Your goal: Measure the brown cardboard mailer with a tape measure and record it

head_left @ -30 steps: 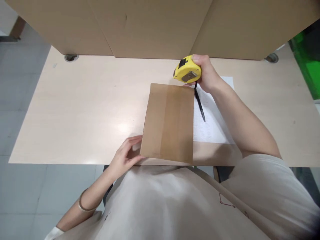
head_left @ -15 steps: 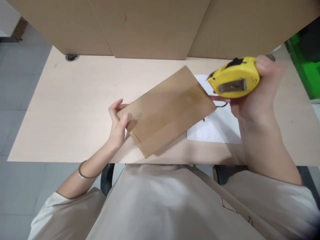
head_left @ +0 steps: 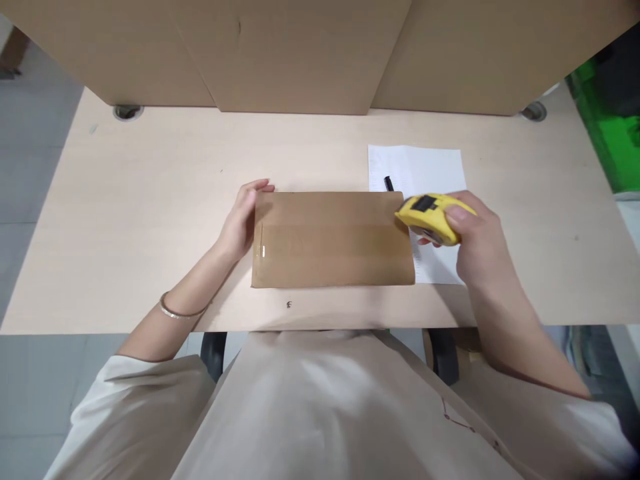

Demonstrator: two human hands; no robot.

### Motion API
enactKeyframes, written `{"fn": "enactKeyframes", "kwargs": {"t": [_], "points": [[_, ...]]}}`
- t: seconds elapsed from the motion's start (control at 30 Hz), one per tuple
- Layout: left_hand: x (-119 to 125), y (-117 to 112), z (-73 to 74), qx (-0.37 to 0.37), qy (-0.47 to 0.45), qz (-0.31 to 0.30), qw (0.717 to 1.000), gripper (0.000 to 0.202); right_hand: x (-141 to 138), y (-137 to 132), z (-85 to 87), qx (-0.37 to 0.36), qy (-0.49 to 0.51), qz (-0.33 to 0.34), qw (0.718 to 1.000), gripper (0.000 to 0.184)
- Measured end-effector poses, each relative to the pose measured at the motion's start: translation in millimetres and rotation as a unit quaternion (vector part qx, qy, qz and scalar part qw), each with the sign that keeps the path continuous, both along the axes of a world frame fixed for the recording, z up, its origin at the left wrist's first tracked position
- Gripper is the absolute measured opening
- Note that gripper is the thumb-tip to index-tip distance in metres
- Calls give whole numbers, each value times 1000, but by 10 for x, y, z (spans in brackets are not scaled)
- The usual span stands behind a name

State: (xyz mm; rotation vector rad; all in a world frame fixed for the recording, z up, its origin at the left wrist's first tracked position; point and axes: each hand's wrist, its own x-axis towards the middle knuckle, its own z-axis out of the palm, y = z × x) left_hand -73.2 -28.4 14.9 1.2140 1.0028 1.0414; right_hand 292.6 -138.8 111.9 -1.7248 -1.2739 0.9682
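A closed brown cardboard box [head_left: 330, 243] lies flat on the desk in front of me, its long side roughly parallel to the front edge. Clear tape shows at its left end. My left hand [head_left: 243, 223] holds that end at the far corner, with some fingers behind the box. In my right hand [head_left: 477, 233] is a yellow tape measure [head_left: 433, 217] with black patches, gripped with the thumb on top. Its front end is at the box's right end; whether they touch I cannot tell. No drawn-out blade is visible.
A white printed sheet [head_left: 435, 167] lies partly under the right hand and box. A black pen [head_left: 389, 183] pokes out behind the box. Large cardboard panels [head_left: 295, 60] stand along the back of the desk [head_left: 150, 200]. Cable holes [head_left: 534, 111] sit near the back corners.
The box has come down from a tilted, raised hold and now lies straight on the desk. My right hand has brought the tape measure lower and nearer, to the box's right end.
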Motion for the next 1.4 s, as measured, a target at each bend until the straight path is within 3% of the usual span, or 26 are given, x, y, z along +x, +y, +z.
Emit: {"fn": "enactKeyframes", "kwargs": {"t": [0.07,0.17,0.33,0.43,0.57,0.8,1.0,1.1,1.23,1.4], "points": [[44,-80,40,-29,-34,21,999,61,-230,247,124,4,48,42,998,31],[161,-180,125,-80,-83,73,991,67,-735,663,267,-50,35,173,983,44],[300,-227,205,-125,-131,85,980,69,-1466,1139,278,-76,7,317,945,55],[304,-206,189,-117,-138,102,978,58,-1644,1191,288,-70,-42,344,936,60],[294,-182,138,-122,-121,112,979,49,-1653,1148,369,-66,-99,344,931,59],[250,-158,85,-59,-47,94,993,37,-1506,1241,390,-84,-133,351,923,53],[130,-131,67,0,42,75,996,52,-1243,1219,448,-90,-157,325,928,50],[118,-133,92,-22,18,54,998,55,-837,1104,544,-103,-153,290,939,45],[119,-125,111,-37,8,56,998,57,-89,903,617,-119,-140,235,955,29],[110,-110,117,-35,9,56,998,54,540,787,434,-182,-141,124,965,29]]}}
